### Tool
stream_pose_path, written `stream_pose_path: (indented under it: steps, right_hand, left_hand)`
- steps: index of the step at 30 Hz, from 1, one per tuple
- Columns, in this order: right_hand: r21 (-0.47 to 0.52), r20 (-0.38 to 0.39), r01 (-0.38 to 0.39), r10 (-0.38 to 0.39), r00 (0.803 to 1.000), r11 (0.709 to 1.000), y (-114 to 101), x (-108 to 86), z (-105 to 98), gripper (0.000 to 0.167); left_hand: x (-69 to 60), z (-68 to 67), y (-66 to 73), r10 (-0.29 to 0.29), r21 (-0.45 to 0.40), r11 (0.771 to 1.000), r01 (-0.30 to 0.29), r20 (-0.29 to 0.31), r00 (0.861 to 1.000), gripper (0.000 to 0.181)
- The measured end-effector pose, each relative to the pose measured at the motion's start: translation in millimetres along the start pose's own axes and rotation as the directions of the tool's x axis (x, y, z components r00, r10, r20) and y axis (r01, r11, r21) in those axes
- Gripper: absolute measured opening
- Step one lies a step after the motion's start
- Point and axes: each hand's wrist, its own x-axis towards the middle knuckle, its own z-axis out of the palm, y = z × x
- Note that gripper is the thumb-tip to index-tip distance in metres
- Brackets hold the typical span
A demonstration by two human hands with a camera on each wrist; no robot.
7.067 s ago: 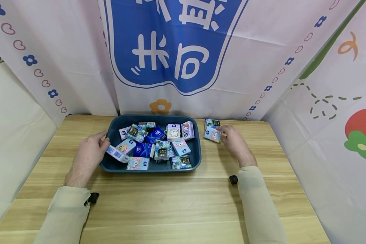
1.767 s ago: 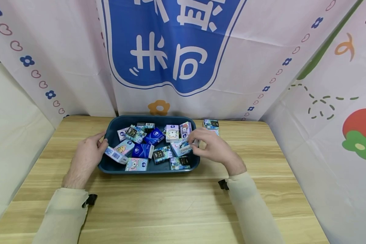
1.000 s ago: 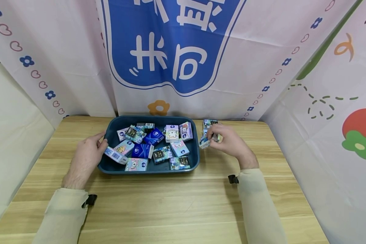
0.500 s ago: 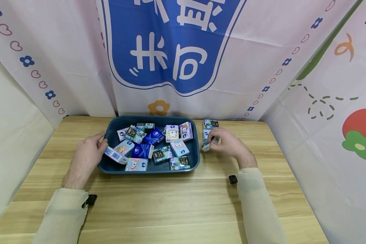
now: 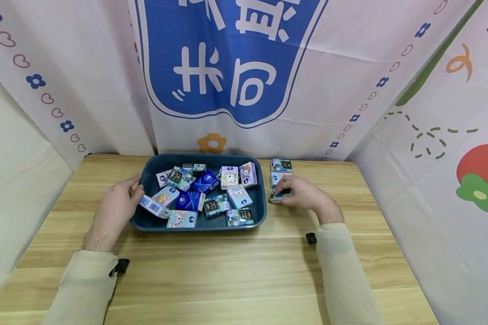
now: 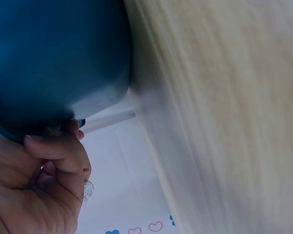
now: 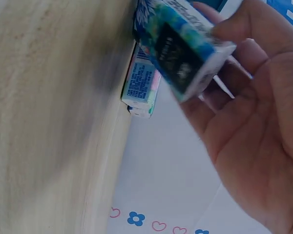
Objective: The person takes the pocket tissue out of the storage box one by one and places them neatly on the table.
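At the left end of a dark teal plastic bin point(image 5: 203, 229), my left hand point(image 5: 114, 208) pinches its rim between thumb and fingers. The left wrist view shows the hand point(image 6: 51, 180) at the bin's outer wall point(image 6: 63, 53). My right hand point(image 5: 305, 196) pinches a blue-green pocket tissue pack point(image 5: 275, 198) with a black label, just right of the bin. In the right wrist view this pack point(image 7: 180, 53) is tilted, close to the tabletop. Behind it lie a light blue tissue pack point(image 5: 277, 177) and, farther back, another black-labelled pack point(image 5: 281, 164).
Several tissue packs lie jumbled in the bin, including a dark blue one point(image 5: 190, 201), a pink one point(image 5: 182, 219) and a black-labelled one point(image 5: 240, 217). Printed cloth point(image 5: 236, 131) hangs along the wooden table's point(image 5: 227, 271) back edge.
My right hand took the black-labelled tissue pack from the bin's right side, carried it right and lowered it in front of the other two. My left hand stayed on the rim.
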Motion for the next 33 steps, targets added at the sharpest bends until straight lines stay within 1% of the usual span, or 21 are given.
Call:
stream_pose_path:
  steps: [4,8,13,16,23,30,33]
  right_hand:
    - [0.005,0.063,-0.012,0.012,0.998,1.0,1.2,0.7,0.8,0.032]
    - [-0.009,0.09,-0.018,0.019,0.996,1.0,0.0,-0.3,0.3,0.033]
    - [-0.05,0.115,-0.014,0.02,0.993,0.999,-4.9,-2.4,-1.7,0.032]
    - [-0.068,0.113,-0.011,0.019,0.993,0.998,-8.7,-3.7,-1.8,0.032]
    - [-0.095,0.072,0.0,0.007,0.997,0.996,-9.2,-1.4,3.2,0.035]
    - [-0.085,0.066,0.026,-0.021,0.998,0.996,-8.3,0.7,5.4,0.037]
    - [-0.074,0.069,0.028,-0.023,0.997,0.997,-7.7,0.1,4.4,0.035]
  left_hand:
    - [0.3,-0.2,0.3,-0.005,0.001,1.0,0.005,0.006,1.0,0.053]
    - [0.0,-0.4,0.3,-0.003,0.003,1.0,0.003,0.004,1.0,0.053]
    - [-0.5,-0.5,0.4,0.001,0.003,1.0,-0.001,0.001,1.0,0.053]
    - [-0.4,-0.5,0.2,0.002,0.001,1.0,-0.002,0.002,1.0,0.053]
    - [0.3,0.4,-0.7,-0.004,0.004,1.0,0.004,0.005,1.0,0.054]
    - [0.1,1.2,-1.2,0.002,0.001,1.0,-0.002,-0.001,1.0,0.053]
    - [-0.1,0.9,-1.2,-0.003,0.0,1.0,0.003,0.0,1.0,0.054]
